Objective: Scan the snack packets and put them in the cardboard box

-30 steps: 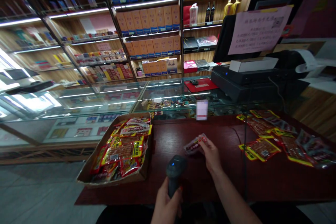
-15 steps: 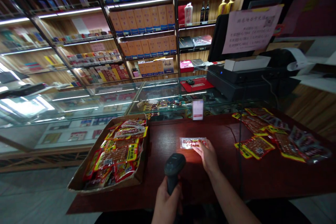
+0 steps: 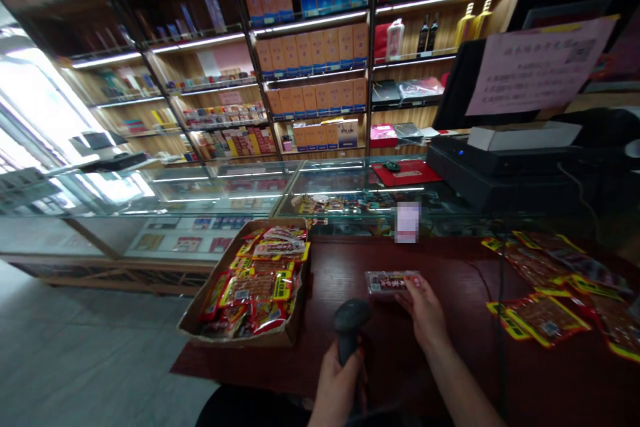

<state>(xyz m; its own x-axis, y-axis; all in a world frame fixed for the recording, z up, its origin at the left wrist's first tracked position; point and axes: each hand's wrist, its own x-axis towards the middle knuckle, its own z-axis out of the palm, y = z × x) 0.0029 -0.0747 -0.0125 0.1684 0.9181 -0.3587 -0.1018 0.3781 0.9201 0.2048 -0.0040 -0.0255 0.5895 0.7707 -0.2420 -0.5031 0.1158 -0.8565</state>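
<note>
My left hand (image 3: pixel 336 380) is wrapped round the handle of a dark grey barcode scanner (image 3: pixel 352 317), its head pointing forward. In my right hand (image 3: pixel 425 310) is a small clear-wrapped snack packet (image 3: pixel 387 282) with a printed label, gripped by its right end just above the dark red tabletop (image 3: pixel 345 257). The scanner is to the left of the packet and nearer me, not touching it. To the left, a cardboard box (image 3: pixel 295 327) holds many red and yellow snack packets (image 3: pixel 255 288). More snack packets (image 3: pixel 545 320) lie spread on the table at the right.
Beyond the table stands a glass display counter (image 3: pixel 240 180), with a red mouse pad (image 3: pixel 420 173) on top. A monitor (image 3: pixel 457 87) with a pink paper sign (image 3: pixel 540 67) is at the right. A cable (image 3: pixel 501 347) crosses the right side. Shelves of boxes (image 3: pixel 315 50) line the back.
My view has turned left, so the scene sits further right. The bright scanner light on the packet has gone out. The packet is still in my right hand, the scanner in my left.
</note>
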